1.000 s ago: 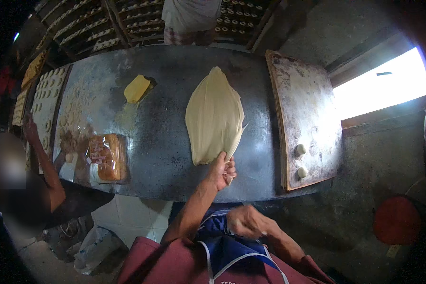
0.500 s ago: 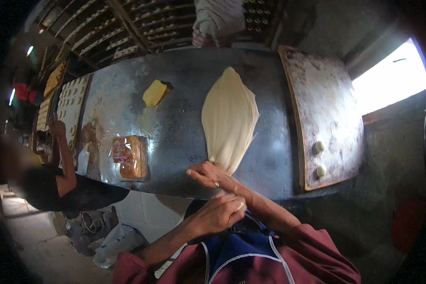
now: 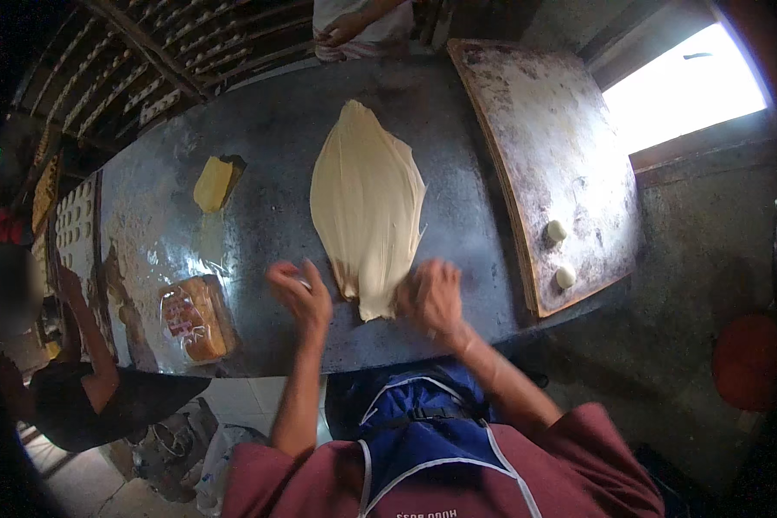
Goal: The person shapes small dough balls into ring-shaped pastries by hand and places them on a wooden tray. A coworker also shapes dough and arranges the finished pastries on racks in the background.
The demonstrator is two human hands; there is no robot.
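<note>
A thin, long sheet of pale dough (image 3: 367,198) lies flat on the dark table, wide in the middle and narrowing to a ragged near end. My left hand (image 3: 302,298) hovers by the near left side of the dough, apart from it, its thumb and fingers spread and holding nothing. On the other side, my right hand (image 3: 436,298) is right beside the dough's near right edge. Its fingers look loosely bent and apart, slightly blurred; whether they touch the dough I cannot tell.
On the dark table (image 3: 267,233) are a yellow block (image 3: 215,184) and a plastic-wrapped loaf (image 3: 194,318). A board (image 3: 544,147) at the right carries two small dough balls (image 3: 561,253). Another person (image 3: 103,380) works at the left beside a tray of dough pieces (image 3: 76,211). Someone else (image 3: 354,26) stands across the table.
My hands were close together at the table's near edge; now they are apart, one on each side of the dough's near end. The whole view has shifted, so the table sits further left.
</note>
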